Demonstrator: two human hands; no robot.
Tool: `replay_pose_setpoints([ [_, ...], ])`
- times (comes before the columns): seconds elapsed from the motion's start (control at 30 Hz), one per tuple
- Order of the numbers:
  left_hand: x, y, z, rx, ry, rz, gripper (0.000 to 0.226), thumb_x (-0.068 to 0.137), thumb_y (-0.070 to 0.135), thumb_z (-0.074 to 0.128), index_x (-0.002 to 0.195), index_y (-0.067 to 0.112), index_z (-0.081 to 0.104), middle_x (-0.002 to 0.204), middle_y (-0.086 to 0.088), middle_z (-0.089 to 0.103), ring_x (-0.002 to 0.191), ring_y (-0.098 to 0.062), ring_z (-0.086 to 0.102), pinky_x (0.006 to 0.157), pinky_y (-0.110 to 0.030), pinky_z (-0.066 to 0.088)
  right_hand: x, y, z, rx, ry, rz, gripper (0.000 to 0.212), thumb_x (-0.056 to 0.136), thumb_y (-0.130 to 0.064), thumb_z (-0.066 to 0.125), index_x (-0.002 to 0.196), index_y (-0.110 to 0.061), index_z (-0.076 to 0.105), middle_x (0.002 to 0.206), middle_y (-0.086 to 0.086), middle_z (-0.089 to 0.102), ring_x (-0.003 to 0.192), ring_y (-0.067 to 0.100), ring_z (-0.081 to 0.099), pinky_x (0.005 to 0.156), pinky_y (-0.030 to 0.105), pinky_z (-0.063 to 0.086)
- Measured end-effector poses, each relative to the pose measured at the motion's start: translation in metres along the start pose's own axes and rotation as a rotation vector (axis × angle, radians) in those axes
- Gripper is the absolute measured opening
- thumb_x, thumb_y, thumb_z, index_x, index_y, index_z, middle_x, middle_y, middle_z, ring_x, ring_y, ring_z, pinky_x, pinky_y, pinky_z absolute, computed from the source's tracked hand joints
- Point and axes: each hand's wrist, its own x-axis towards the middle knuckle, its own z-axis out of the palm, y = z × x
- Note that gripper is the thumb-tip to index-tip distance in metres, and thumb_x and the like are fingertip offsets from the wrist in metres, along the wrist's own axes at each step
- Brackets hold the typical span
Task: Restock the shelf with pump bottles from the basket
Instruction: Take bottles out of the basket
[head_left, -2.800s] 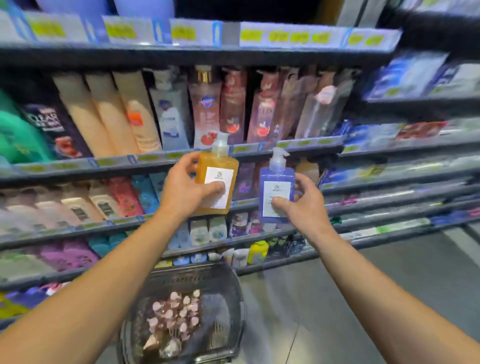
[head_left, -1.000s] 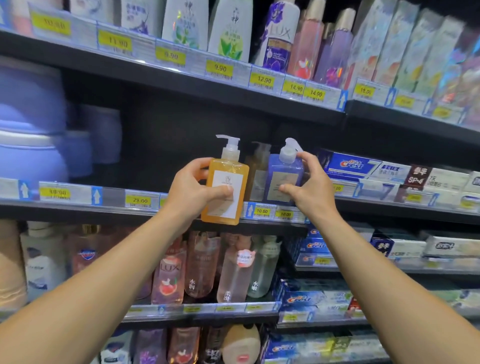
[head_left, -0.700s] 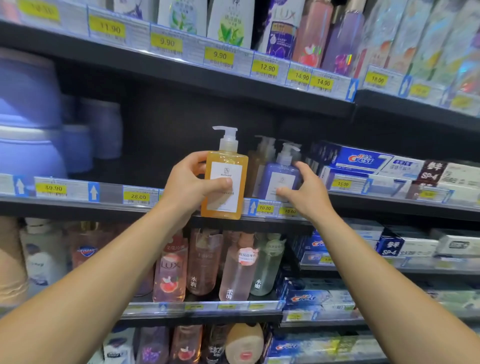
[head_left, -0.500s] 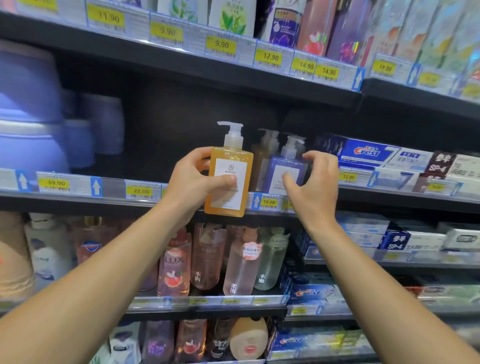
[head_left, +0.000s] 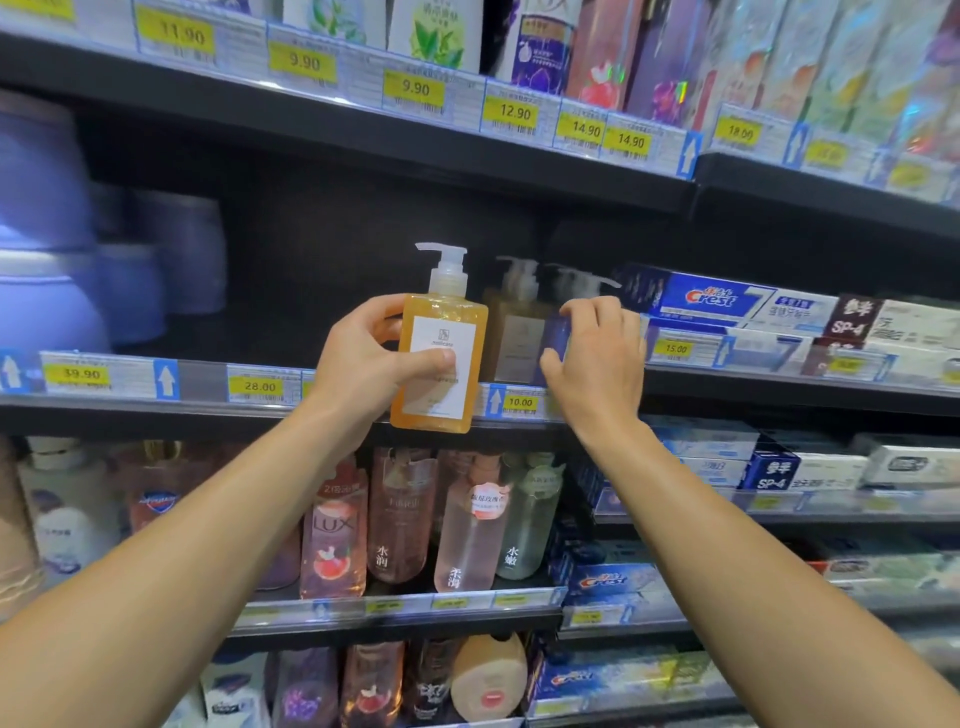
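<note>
Pump bottles number three in view: one orange, one amber, one blue. The left hand grips the orange pump bottle around its body, thumb across the white label and fingers behind, holding it upright in the air in front of the shelf edge, its base level with the price strip. The right hand is curled, fingertips and thumb set against the blue pump bottle, which stands on the shelf just behind the front edge; most of that bottle is hidden by the hand, and I cannot tell whether the hand is truly clamped on it or only touching. Between the two stands the amber pump bottle, upright on the shelf, just beside the blue one and a little behind the orange one. All three pump heads are pale and point left or right; the two on the shelf are blurred.

Along the front edge of that shelf, four yellow price tags can be read: 39.90, 28.00, 10.00 just below the shelved bottles, and 15.00. Toward the right end of the shelf lie stacked toothpaste boxes, touching one another. Toward the left end sit blue tubs, too blurred to count. On the shelf below, several clear and pink bottles stand in a row.
</note>
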Motion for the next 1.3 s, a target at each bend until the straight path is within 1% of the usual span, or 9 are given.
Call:
replay_pose_setpoints([
  [0.23, -0.001, 0.001, 0.001, 0.006, 0.003, -0.008, 0.052, 0.074, 0.014, 0.083, 0.121, 0.024, 0.062, 0.108, 0.008, 0.071, 0.099, -0.009, 0.069, 0.078, -0.041, 0.061, 0.000, 0.014, -0.001, 0.054, -0.033, -0.004, 0.046, 0.083, -0.027, 0.071, 0.125, -0.019, 0.052, 0.122, 0.001, 0.048, 0.114, 0.022, 0.041, 0.092, 0.036, 0.047],
  [0.4, -0.002, 0.002, 0.002, 0.021, 0.013, 0.004, 0.051, 0.075, 0.013, 0.082, 0.120, 0.023, 0.062, 0.106, 0.009, 0.071, 0.096, -0.006, 0.069, 0.077, -0.036, 0.061, 0.000, 0.018, 0.000, 0.089, -0.047, -0.014, 0.047, 0.085, -0.024, 0.071, 0.127, -0.018, 0.052, 0.125, 0.002, 0.047, 0.117, 0.023, 0.039, 0.094, 0.035, 0.045],
  [0.63, -0.002, 0.001, 0.001, 0.010, 0.008, 0.000, 0.053, 0.074, 0.011, 0.083, 0.121, 0.022, 0.062, 0.106, 0.007, 0.072, 0.097, -0.007, 0.069, 0.076, -0.036, 0.061, 0.007, 0.013, 0.006, 0.052, -0.078, -0.017, 0.044, 0.086, -0.022, 0.070, 0.125, -0.016, 0.051, 0.125, 0.004, 0.046, 0.118, 0.025, 0.038, 0.094, 0.035, 0.042],
  [0.8, -0.004, 0.003, 0.002, 0.023, 0.013, 0.006, 0.053, 0.075, 0.012, 0.082, 0.123, 0.022, 0.060, 0.106, 0.009, 0.071, 0.094, 0.000, 0.068, 0.070, -0.026, 0.060, 0.013, 0.012, 0.013, 0.011, -0.076, -0.021, 0.044, 0.085, -0.022, 0.070, 0.123, -0.015, 0.049, 0.124, 0.005, 0.047, 0.115, 0.025, 0.040, 0.093, 0.035, 0.042],
  [0.93, -0.004, 0.004, 0.002, 0.041, 0.021, 0.000, 0.054, 0.075, 0.012, 0.082, 0.123, 0.023, 0.060, 0.106, 0.009, 0.071, 0.094, -0.001, 0.068, 0.072, -0.028, 0.061, 0.014, 0.011, 0.015, 0.012, -0.101, -0.014, 0.045, 0.086, -0.024, 0.069, 0.125, -0.016, 0.048, 0.127, 0.005, 0.046, 0.117, 0.024, 0.040, 0.093, 0.034, 0.043],
  [1.0, -0.005, 0.005, 0.002, 0.045, 0.023, 0.001, 0.053, 0.074, 0.011, 0.082, 0.122, 0.022, 0.061, 0.106, 0.009, 0.071, 0.094, -0.002, 0.069, 0.073, -0.030, 0.061, 0.010, 0.013, 0.012, 0.074, -0.110, -0.017, 0.046, 0.086, -0.026, 0.068, 0.126, -0.016, 0.047, 0.128, 0.003, 0.045, 0.118, 0.022, 0.041, 0.090, 0.034, 0.046],
  [1.1, -0.005, 0.012, 0.006, 0.063, 0.031, 0.033, 0.053, 0.073, 0.010, 0.083, 0.120, 0.022, 0.060, 0.102, 0.010, 0.072, 0.091, 0.001, 0.068, 0.070, -0.025, 0.059, -0.009, 0.022, 0.005, 0.241, -0.050, -0.057, 0.039, 0.086, -0.023, 0.063, 0.122, -0.015, 0.051, 0.123, 0.001, 0.048, 0.113, 0.018, 0.045, 0.086, 0.028, 0.044],
  [1.17, -0.003, 0.018, 0.013, 0.060, 0.033, 0.052, 0.053, 0.073, 0.010, 0.083, 0.120, 0.022, 0.060, 0.101, 0.009, 0.072, 0.090, 0.000, 0.069, 0.069, -0.025, 0.059, -0.028, 0.028, 0.003, 0.291, -0.048, -0.093, 0.033, 0.086, -0.023, 0.059, 0.117, -0.013, 0.054, 0.116, 0.000, 0.051, 0.108, 0.017, 0.047, 0.085, 0.025, 0.040],
  [1.3, 0.007, 0.032, 0.038, 0.070, 0.027, 0.097, 0.057, 0.070, 0.010, 0.085, 0.118, 0.023, 0.057, 0.101, 0.009, 0.071, 0.089, 0.001, 0.069, 0.074, -0.025, 0.058, -0.059, 0.040, 0.006, 0.289, -0.101, -0.170, 0.031, 0.085, -0.023, 0.061, 0.113, -0.009, 0.060, 0.108, 0.002, 0.058, 0.101, 0.018, 0.050, 0.086, 0.029, 0.044],
])
